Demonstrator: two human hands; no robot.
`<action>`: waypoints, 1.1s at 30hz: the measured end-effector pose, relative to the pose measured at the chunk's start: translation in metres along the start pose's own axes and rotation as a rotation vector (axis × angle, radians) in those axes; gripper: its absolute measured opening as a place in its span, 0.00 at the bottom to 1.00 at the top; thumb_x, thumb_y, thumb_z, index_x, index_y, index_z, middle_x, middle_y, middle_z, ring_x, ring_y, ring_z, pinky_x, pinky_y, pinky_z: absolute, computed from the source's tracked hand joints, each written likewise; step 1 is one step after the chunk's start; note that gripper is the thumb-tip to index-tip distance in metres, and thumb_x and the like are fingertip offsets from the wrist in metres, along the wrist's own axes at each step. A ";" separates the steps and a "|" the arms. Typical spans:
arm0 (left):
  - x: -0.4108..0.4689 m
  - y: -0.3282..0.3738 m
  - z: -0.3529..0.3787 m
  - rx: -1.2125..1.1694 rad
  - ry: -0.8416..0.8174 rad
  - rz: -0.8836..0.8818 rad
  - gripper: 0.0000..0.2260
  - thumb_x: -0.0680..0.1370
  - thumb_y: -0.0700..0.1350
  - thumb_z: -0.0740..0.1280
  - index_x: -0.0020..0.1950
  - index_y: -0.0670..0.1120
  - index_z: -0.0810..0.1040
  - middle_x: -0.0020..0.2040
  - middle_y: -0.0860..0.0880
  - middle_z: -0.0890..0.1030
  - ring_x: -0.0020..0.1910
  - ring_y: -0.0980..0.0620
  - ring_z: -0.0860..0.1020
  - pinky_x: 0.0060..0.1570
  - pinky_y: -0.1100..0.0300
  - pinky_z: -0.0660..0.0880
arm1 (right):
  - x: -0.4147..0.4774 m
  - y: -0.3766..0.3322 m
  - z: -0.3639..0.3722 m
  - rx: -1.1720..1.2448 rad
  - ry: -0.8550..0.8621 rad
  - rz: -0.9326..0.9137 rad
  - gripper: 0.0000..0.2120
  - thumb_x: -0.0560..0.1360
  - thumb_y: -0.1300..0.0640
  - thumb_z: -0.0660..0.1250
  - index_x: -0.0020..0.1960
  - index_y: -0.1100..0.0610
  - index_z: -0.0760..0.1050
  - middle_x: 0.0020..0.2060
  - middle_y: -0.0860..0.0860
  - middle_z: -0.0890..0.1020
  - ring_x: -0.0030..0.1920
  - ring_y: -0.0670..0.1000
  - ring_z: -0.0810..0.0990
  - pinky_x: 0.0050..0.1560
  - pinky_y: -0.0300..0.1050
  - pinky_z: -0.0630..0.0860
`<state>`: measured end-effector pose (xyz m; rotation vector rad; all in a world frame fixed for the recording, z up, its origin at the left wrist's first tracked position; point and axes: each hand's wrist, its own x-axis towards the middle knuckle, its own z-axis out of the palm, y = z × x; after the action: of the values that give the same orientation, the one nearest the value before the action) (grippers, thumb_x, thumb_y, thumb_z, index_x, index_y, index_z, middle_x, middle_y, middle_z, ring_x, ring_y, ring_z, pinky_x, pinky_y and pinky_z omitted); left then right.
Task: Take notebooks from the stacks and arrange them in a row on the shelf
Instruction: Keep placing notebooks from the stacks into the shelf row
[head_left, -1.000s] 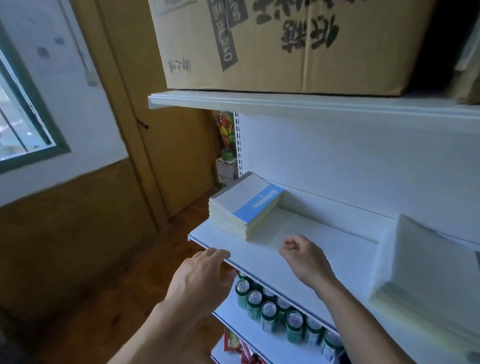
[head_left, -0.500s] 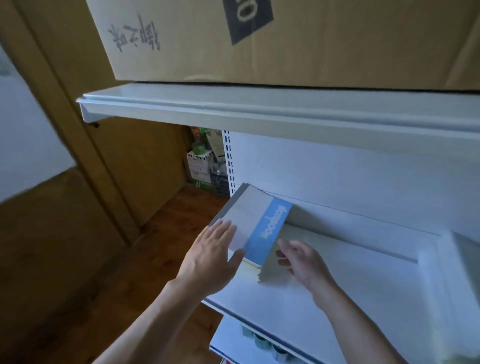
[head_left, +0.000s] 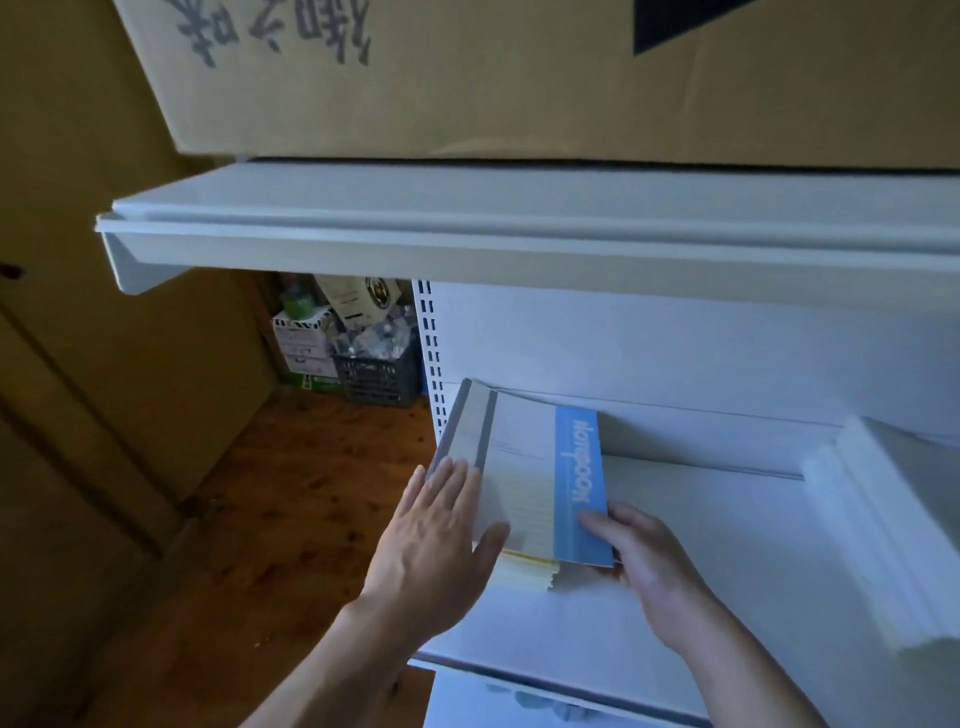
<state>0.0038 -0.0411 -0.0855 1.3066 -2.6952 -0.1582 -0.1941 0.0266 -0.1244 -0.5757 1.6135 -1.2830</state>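
Notebooks (head_left: 511, 483) sit in a stack at the left end of the white shelf (head_left: 717, 545), in the middle of the frame. The top notebook (head_left: 579, 467), with a blue band, is tipped up at its near corner. The right hand (head_left: 649, 561) pinches that corner, thumb on top of the blue band and fingers curled under it. How many notebooks it has picked up cannot be told. The left hand (head_left: 436, 540) lies flat against the left side of the stack, fingers straight, holding nothing. The stack sits right at the shelf's left end, with the wood floor (head_left: 270, 493) below. If the right hand pulls fast, the smooth covers could slide and some notebooks might spill off that end. The thin pinch could also slip or bend the cover. Another pale stack (head_left: 893, 519) sits at the right of the frame.
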 end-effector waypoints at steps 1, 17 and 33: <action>-0.001 0.001 0.000 -0.006 -0.027 0.032 0.30 0.81 0.63 0.45 0.80 0.50 0.48 0.80 0.53 0.50 0.78 0.56 0.43 0.74 0.57 0.34 | -0.002 -0.001 0.001 0.006 0.018 -0.005 0.05 0.76 0.60 0.67 0.48 0.60 0.80 0.40 0.52 0.84 0.39 0.49 0.80 0.34 0.39 0.74; 0.008 -0.004 -0.014 -0.122 -0.071 0.026 0.30 0.81 0.61 0.51 0.79 0.49 0.49 0.79 0.53 0.54 0.78 0.54 0.46 0.74 0.55 0.35 | -0.019 -0.001 0.002 0.090 0.079 -0.061 0.07 0.76 0.63 0.66 0.50 0.62 0.81 0.46 0.57 0.86 0.45 0.55 0.83 0.49 0.51 0.76; 0.000 0.033 -0.043 -1.441 -0.266 -0.304 0.15 0.78 0.50 0.67 0.64 0.50 0.72 0.58 0.53 0.80 0.54 0.55 0.78 0.65 0.50 0.72 | -0.082 -0.013 -0.019 0.328 0.146 -0.279 0.11 0.71 0.61 0.67 0.52 0.62 0.80 0.47 0.58 0.85 0.48 0.57 0.83 0.48 0.51 0.77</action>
<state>-0.0147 -0.0222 -0.0380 1.0771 -1.5784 -1.9020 -0.1783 0.0982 -0.0812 -0.5226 1.4289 -1.7913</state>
